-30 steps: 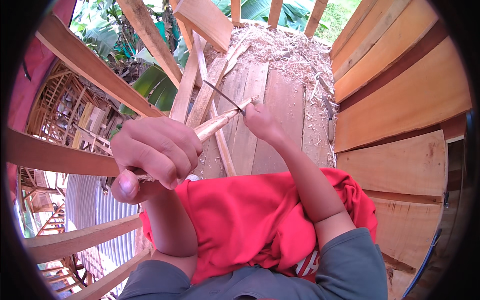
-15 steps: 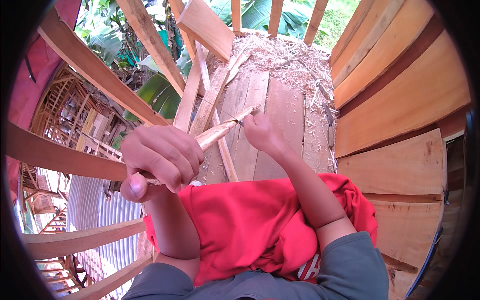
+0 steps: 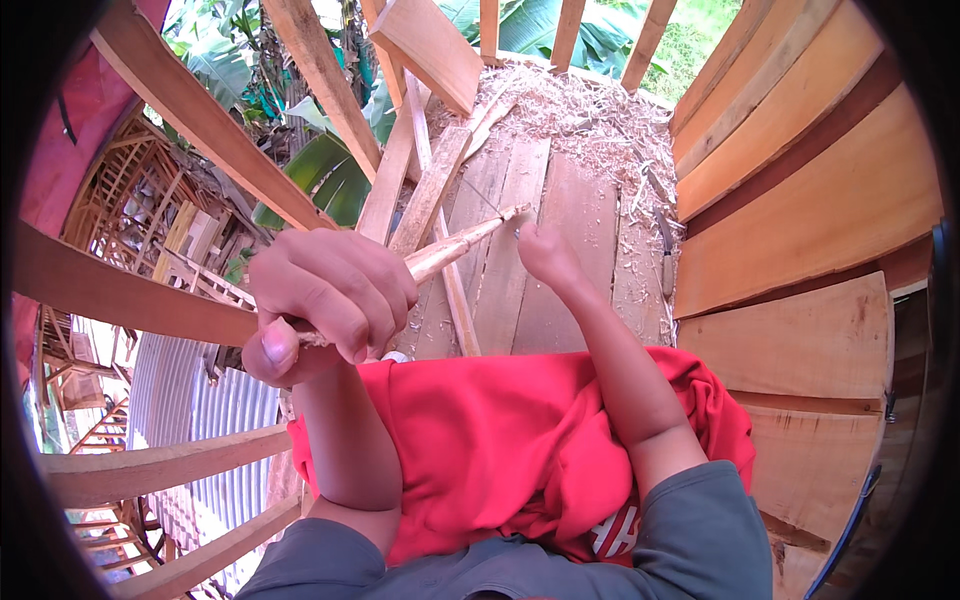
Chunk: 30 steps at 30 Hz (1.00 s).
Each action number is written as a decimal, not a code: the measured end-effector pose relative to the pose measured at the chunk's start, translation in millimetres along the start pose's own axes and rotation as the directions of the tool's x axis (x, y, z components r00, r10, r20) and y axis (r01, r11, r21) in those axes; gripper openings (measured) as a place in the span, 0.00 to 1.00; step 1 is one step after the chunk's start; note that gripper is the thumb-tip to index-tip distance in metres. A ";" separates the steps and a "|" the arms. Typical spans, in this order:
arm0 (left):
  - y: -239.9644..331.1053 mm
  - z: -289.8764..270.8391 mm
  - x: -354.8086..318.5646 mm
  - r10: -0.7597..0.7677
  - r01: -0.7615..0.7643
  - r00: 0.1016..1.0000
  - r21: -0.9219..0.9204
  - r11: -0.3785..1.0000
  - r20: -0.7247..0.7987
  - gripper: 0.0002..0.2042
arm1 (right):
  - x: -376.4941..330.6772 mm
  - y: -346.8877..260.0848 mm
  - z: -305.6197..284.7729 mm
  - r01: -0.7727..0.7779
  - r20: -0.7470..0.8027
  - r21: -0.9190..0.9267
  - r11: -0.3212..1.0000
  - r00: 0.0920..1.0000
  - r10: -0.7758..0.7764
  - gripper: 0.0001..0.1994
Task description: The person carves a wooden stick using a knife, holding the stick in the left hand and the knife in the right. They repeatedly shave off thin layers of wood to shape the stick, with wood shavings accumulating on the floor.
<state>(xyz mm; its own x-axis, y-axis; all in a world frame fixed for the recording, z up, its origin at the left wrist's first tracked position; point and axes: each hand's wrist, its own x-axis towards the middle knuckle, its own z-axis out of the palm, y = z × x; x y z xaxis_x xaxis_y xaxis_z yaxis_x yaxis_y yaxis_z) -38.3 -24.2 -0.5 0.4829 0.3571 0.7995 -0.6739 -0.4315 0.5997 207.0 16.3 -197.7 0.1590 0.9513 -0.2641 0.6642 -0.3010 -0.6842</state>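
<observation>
Head view, one person, two bare hands.

Item: wooden stick (image 3: 458,245), pale, whittled-looking, running from nine o'clock up to a narrower tip at one o'clock, held above the floor. Handling, as judged: light, stiff, fairly dry; the slim tip likely the weakest part, the rough butt liable to splinter. Best hold: the thick end, well back from the blade.

Item: left hand (image 3: 335,300), at nine o'clock. Fingers wrapped round the stick's thick end, thumb below; a frayed end shows beside the thumb.

Item: right hand (image 3: 548,253), near the centre toward one o'clock. Closed in a fist, apparently on the knife's handle, which is hidden.

Item: knife (image 3: 486,201), thin dark blade toward twelve o'clock, crossing the stick near its tip; whether the edge bites cannot be told.

Surroundings: red cloth (image 3: 470,430) over the lap, six o'clock; plank floor (image 3: 580,225) ahead; curled shavings (image 3: 590,115), one o'clock; second bladed tool (image 3: 667,272), brown-handled, on the floor between two and three; board wall (image 3: 800,220), toward two; corrugated sheet (image 3: 235,425), eight o'clock.
</observation>
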 end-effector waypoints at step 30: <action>-7.2 -6.5 -9.1 0.032 -0.030 0.998 -0.043 0.999 0.048 0.21 | 7.8 -16.1 21.8 0.149 -0.022 0.134 0.980 0.989 -0.147 0.24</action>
<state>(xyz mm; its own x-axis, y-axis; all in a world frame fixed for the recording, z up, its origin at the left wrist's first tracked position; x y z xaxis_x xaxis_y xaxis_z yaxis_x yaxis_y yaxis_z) -41.5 -19.0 -12.4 0.4873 0.3029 0.8190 -0.7114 -0.4061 0.5735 181.6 27.1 -203.6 0.0754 0.9865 -0.1454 0.5769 -0.1621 -0.8005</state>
